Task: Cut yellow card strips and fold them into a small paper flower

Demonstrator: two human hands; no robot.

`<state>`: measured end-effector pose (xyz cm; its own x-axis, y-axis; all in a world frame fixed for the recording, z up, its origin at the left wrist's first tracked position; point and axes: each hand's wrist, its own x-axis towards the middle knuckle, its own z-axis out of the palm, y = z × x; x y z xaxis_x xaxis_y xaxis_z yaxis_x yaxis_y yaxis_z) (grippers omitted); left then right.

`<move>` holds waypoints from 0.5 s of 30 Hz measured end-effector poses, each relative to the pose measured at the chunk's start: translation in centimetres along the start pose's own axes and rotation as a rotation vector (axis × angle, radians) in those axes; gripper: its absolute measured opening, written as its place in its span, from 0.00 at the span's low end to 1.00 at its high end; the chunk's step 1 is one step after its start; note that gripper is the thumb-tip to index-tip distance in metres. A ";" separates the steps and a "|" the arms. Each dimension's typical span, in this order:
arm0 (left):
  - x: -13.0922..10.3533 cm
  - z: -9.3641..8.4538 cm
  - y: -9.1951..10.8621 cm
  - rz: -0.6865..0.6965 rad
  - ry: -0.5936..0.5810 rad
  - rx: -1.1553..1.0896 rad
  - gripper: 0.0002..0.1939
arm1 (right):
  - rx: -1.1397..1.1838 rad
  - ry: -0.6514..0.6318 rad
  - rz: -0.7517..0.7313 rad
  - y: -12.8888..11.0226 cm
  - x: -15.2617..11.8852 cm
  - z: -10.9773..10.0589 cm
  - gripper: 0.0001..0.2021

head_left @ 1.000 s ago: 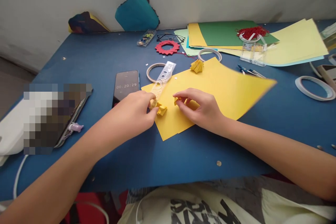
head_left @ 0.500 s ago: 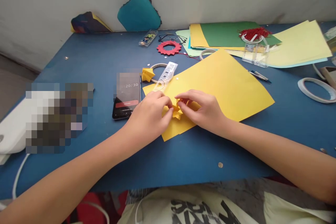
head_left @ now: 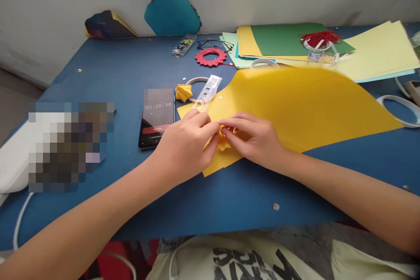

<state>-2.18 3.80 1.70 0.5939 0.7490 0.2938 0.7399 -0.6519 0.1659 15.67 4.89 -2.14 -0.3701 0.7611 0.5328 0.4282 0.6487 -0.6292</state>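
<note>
Between my hands is a small folded yellow paper piece [head_left: 222, 142] with pointed tips, partly covered by fingers. My left hand [head_left: 192, 140] pinches it from the left, thumb and forefinger closed. From the other side my right hand [head_left: 256, 140] grips it with bent fingers. Beneath both lies yellow paper [head_left: 295, 105], whose far right portion is lifted and curved, blurred by motion. A second yellow folded paper piece [head_left: 183, 92] rests by a roll of tape [head_left: 193, 81] and a clear ruler [head_left: 210, 89], just beyond my left hand.
A phone [head_left: 156, 118] showing a timer lies left of my hands. At the back are a red paper ring [head_left: 210, 57], glasses [head_left: 215, 45], green paper [head_left: 285, 39] and red string [head_left: 320, 38]. Another tape roll [head_left: 400, 111] lies at the right.
The right part of the yellow paper has lifted from the table and billowed toward the right. My left fingers have shifted slightly right on the folded piece.
</note>
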 end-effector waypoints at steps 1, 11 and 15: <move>0.0 0.1 0.0 0.008 0.006 0.003 0.10 | 0.002 0.020 -0.019 0.1 0.0 0.0 0.09; 0.0 0.3 -0.1 0.044 0.082 0.008 0.10 | -0.017 -0.051 -0.054 0.1 -0.1 -0.1 0.12; 0.0 0.3 -0.1 0.002 0.104 -0.015 0.09 | -0.105 -0.116 -0.019 0.0 -0.3 -0.1 0.13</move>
<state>-2.18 3.87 1.35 0.5589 0.7317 0.3900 0.7334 -0.6557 0.1792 15.88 4.64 -2.23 -0.4689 0.7467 0.4717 0.5014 0.6647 -0.5538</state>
